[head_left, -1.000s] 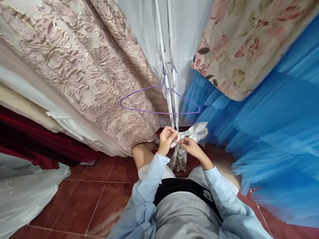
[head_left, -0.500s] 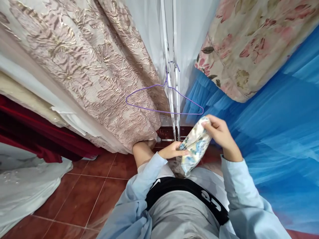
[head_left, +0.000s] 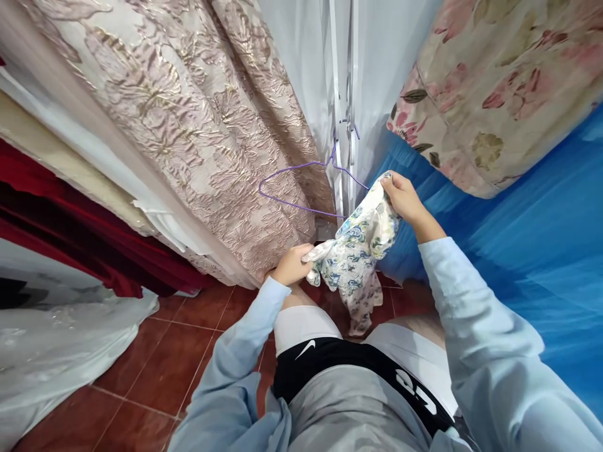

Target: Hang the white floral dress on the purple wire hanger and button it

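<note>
A small white garment with a blue and yellow floral print (head_left: 353,251) hangs stretched between my two hands, its lower end dangling over my lap. My left hand (head_left: 293,265) pinches one upper corner. At the other upper corner, held higher, my right hand (head_left: 404,196) grips the cloth. Just behind the garment a thin purple wire hanger (head_left: 294,167) hangs from a white metal rack post (head_left: 352,88). The cloth hides the hanger's right end. Whether garment and hanger touch, I cannot tell.
To the left hang a pink-gold brocade dress (head_left: 188,125) and dark red fabric (head_left: 70,232). A floral cloth (head_left: 494,94) and blue tulle (head_left: 518,251) hang at the right. White sheer fabric (head_left: 70,351) spreads onto the red tiled floor (head_left: 160,370).
My hands have moved apart, the right one upward and the left one outward. The bunched garment has opened out between them and its lower part now hangs down.
</note>
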`<state>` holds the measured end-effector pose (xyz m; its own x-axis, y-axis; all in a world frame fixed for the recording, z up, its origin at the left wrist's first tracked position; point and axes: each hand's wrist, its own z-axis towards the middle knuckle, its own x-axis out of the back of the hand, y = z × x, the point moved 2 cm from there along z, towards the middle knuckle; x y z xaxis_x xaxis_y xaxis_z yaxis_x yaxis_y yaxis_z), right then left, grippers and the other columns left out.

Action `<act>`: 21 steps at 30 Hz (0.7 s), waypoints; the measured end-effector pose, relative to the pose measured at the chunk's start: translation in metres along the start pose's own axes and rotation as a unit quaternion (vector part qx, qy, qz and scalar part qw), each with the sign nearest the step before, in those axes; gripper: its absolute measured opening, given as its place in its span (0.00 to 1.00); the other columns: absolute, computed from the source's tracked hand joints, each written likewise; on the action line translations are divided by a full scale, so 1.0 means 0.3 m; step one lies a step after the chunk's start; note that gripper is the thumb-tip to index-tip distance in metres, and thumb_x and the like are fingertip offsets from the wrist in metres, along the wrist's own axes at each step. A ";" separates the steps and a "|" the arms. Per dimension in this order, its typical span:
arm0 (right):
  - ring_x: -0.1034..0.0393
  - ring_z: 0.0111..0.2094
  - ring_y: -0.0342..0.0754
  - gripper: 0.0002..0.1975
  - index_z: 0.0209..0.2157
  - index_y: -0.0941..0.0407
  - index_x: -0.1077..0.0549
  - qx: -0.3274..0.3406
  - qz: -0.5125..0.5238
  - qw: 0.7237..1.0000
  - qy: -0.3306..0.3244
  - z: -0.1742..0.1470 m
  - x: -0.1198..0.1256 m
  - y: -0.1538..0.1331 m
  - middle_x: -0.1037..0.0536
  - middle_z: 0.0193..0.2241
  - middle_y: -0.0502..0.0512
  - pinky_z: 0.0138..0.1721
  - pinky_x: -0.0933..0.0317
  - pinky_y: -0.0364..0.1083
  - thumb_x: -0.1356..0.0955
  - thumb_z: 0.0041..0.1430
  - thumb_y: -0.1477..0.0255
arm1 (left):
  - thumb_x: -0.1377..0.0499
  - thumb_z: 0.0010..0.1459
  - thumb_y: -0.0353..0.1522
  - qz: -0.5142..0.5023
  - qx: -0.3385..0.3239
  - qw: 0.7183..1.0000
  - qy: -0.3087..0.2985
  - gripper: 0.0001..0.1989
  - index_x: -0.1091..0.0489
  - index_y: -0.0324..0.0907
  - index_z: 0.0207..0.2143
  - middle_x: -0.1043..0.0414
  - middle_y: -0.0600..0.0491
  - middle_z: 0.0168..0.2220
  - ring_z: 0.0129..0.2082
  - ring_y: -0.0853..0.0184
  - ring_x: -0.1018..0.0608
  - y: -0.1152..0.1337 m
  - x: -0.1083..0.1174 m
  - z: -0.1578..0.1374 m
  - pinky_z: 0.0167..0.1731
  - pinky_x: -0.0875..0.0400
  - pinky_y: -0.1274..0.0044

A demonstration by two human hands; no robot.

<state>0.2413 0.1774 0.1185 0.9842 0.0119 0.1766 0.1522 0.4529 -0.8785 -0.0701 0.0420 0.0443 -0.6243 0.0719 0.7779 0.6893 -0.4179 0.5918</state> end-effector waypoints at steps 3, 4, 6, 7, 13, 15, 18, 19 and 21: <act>0.42 0.26 0.43 0.21 0.27 0.54 0.32 -0.002 -0.005 1.000 0.013 0.000 0.003 0.001 0.35 0.23 0.47 0.27 0.45 0.42 0.29 0.56 0.51 | 0.46 0.51 0.25 0.091 0.010 0.995 -0.039 0.05 0.33 0.41 0.25 0.31 0.54 0.26 0.30 0.66 0.28 -0.119 0.087 -0.002 0.34 0.39 0.76; 0.41 0.26 0.43 0.20 0.27 0.55 0.31 -0.004 -0.010 1.000 0.010 -0.002 0.009 0.002 0.33 0.23 0.47 0.28 0.45 0.42 0.29 0.56 0.52 | 0.46 0.51 0.25 0.127 0.013 0.991 -0.044 0.05 0.31 0.41 0.26 0.31 0.53 0.26 0.31 0.64 0.28 -0.159 0.124 0.008 0.36 0.38 0.75; 0.39 0.27 0.44 0.18 0.28 0.56 0.28 -0.012 -0.017 1.000 -0.003 -0.004 0.018 0.002 0.30 0.24 0.48 0.30 0.44 0.42 0.29 0.55 0.54 | 0.45 0.51 0.26 0.197 0.014 0.980 -0.030 0.06 0.28 0.40 0.29 0.28 0.50 0.29 0.35 0.61 0.26 -0.227 0.211 0.043 0.41 0.36 0.72; 0.38 0.28 0.44 0.18 0.29 0.56 0.27 -0.017 -0.018 1.000 -0.010 -0.004 0.020 0.000 0.29 0.25 0.48 0.30 0.43 0.43 0.29 0.54 0.55 | 0.44 0.51 0.26 0.223 0.015 0.975 -0.008 0.08 0.27 0.40 0.32 0.27 0.49 0.32 0.38 0.59 0.26 -0.253 0.259 0.069 0.45 0.35 0.70; 0.35 0.29 0.45 0.19 0.30 0.57 0.24 -0.036 -0.015 0.999 -0.036 -0.004 0.010 -0.024 0.24 0.27 0.51 0.32 0.41 0.44 0.28 0.52 0.54 | 0.43 0.52 0.23 0.266 0.004 0.955 0.133 0.11 0.26 0.38 0.38 0.26 0.48 0.38 0.43 0.59 0.28 -0.284 0.530 0.256 0.51 0.36 0.66; 0.34 0.29 0.45 0.19 0.31 0.57 0.23 -0.034 -0.019 0.999 -0.039 -0.001 0.007 -0.031 0.24 0.27 0.51 0.32 0.41 0.44 0.28 0.53 0.54 | 0.44 0.53 0.22 0.265 -0.007 0.951 0.162 0.09 0.27 0.41 0.35 0.28 0.49 0.35 0.41 0.59 0.29 -0.268 0.590 0.318 0.49 0.36 0.67; 0.34 0.29 0.46 0.19 0.31 0.57 0.24 -0.022 -0.035 0.999 -0.031 0.008 0.015 -0.038 0.24 0.27 0.51 0.32 0.41 0.44 0.29 0.54 0.54 | 0.45 0.56 0.23 0.222 -0.016 0.959 0.175 0.08 0.31 0.43 0.30 0.31 0.51 0.31 0.37 0.63 0.31 -0.247 0.634 0.406 0.45 0.35 0.70; 0.35 0.30 0.46 0.18 0.30 0.57 0.24 -0.020 -0.041 0.999 -0.030 0.012 0.020 -0.038 0.24 0.27 0.51 0.32 0.41 0.44 0.29 0.54 0.55 | 0.46 0.57 0.23 0.198 -0.021 0.965 0.171 0.08 0.33 0.43 0.28 0.32 0.52 0.30 0.35 0.64 0.33 -0.239 0.636 0.435 0.45 0.34 0.71; 0.35 0.29 0.46 0.17 0.31 0.57 0.24 -0.024 -0.042 0.998 -0.034 0.020 0.030 -0.034 0.25 0.26 0.51 0.31 0.41 0.44 0.28 0.53 0.56 | 0.47 0.57 0.22 0.154 -0.036 0.974 0.161 0.09 0.36 0.43 0.26 0.33 0.54 0.28 0.34 0.67 0.35 -0.218 0.624 0.487 0.45 0.34 0.72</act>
<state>0.2482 0.1780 0.1318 0.9596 0.0376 0.2789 0.2396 0.4108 -0.8797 -0.1784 0.2151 0.1822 -0.4831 -0.3493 0.8028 0.8415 -0.4384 0.3157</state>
